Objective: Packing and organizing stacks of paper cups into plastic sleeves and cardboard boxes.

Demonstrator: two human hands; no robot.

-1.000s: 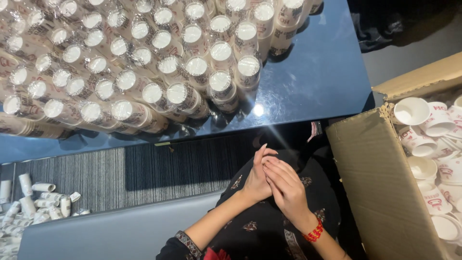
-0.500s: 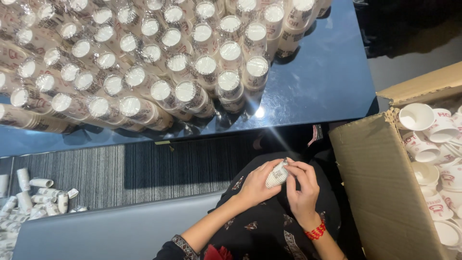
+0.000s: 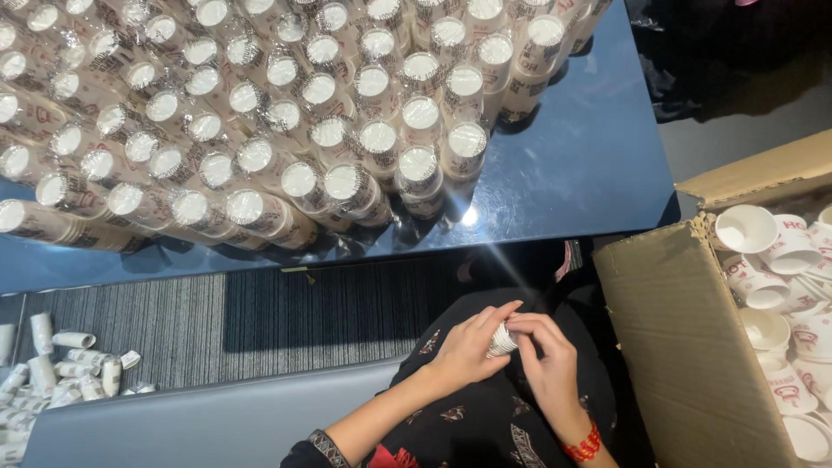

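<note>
Down over the lap, a small white paper cup [image 3: 501,340] is pinched between the left hand [image 3: 468,351] and right hand [image 3: 548,364], fingers curled shut; best handled lightly so it isn't crushed

Both hands meet over the lap: the left hand [image 3: 468,347] and the right hand [image 3: 546,364] pinch a small white pleated paper cup [image 3: 501,340] between their fingertips. On the far side, a glossy dark blue table [image 3: 572,165] carries many wrapped stacks of white cups [image 3: 260,113]. At the right, an open cardboard box [image 3: 685,347] holds loose white cups [image 3: 763,277]. More stacks [image 3: 61,364] lie on the striped carpet [image 3: 260,321] at the left.
</note>
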